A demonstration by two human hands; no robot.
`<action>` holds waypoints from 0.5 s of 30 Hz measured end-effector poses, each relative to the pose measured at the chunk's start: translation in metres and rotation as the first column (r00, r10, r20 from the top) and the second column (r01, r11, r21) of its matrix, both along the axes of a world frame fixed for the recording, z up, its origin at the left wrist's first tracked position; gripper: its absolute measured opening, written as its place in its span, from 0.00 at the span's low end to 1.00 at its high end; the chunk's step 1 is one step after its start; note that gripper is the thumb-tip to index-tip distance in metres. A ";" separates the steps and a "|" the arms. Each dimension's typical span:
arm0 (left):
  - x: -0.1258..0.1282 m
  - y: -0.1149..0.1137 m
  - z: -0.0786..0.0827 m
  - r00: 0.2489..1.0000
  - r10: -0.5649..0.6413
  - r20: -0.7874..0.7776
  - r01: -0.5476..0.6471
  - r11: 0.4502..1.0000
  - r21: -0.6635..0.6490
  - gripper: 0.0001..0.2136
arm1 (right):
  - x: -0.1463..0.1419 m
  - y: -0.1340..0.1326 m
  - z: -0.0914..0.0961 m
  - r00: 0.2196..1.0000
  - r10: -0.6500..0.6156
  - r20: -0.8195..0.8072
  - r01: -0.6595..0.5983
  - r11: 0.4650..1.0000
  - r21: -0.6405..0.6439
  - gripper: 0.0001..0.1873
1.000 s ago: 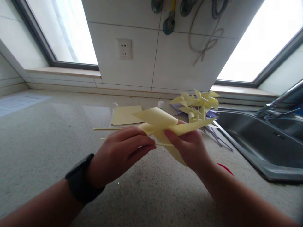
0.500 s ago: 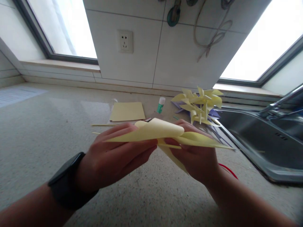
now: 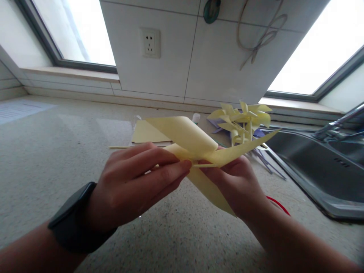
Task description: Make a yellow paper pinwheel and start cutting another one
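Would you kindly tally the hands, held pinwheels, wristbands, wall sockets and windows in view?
Left hand and right hand: 2
Held yellow pinwheel: 1
Black wristband: 1
Wall socket: 1
Left window and right window: 2
Total: 7

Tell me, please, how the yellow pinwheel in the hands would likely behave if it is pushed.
The pinwheel is probably light, since it looks like thin paper. Its blades would likely bend or crease easily, as they are curled sheets with free tips.

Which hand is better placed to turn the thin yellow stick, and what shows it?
Probably the left hand: its fingertips are at the thin yellow stick, while the right hand holds the folded yellow paper.
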State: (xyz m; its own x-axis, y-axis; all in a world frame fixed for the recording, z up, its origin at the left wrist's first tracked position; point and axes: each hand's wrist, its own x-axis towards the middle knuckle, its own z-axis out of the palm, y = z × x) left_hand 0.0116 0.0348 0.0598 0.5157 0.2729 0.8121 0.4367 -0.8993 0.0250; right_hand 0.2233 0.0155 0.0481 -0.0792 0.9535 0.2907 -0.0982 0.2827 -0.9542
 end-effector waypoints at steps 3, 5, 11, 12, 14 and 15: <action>0.001 -0.001 0.001 1.000 0.012 -0.005 -0.012 1.000 -0.018 0.07 | -0.001 -0.002 0.000 1.000 -0.015 0.018 0.015 1.000 0.004 0.05; 0.001 -0.002 0.003 1.000 0.021 0.019 -0.021 0.999 -0.032 0.06 | -0.002 -0.003 0.000 0.999 -0.030 0.038 0.029 1.000 0.009 0.04; 0.005 -0.005 0.007 0.993 0.039 0.110 -0.026 0.993 -0.115 0.04 | -0.001 -0.004 0.001 0.997 -0.047 0.063 0.044 0.998 0.043 0.06; 0.005 -0.006 0.007 0.992 0.038 0.120 -0.023 0.992 -0.121 0.04 | -0.001 -0.004 0.001 0.997 -0.042 0.060 0.039 0.998 0.046 0.07; 0.005 -0.007 0.008 0.991 0.035 0.129 -0.018 0.991 -0.133 0.04 | -0.001 -0.005 0.001 0.998 -0.028 0.054 0.025 0.998 0.052 0.07; 0.005 -0.007 0.008 0.991 0.035 0.133 -0.017 0.991 -0.134 0.04 | -0.001 -0.005 0.001 0.998 -0.022 0.053 0.020 0.998 0.052 0.07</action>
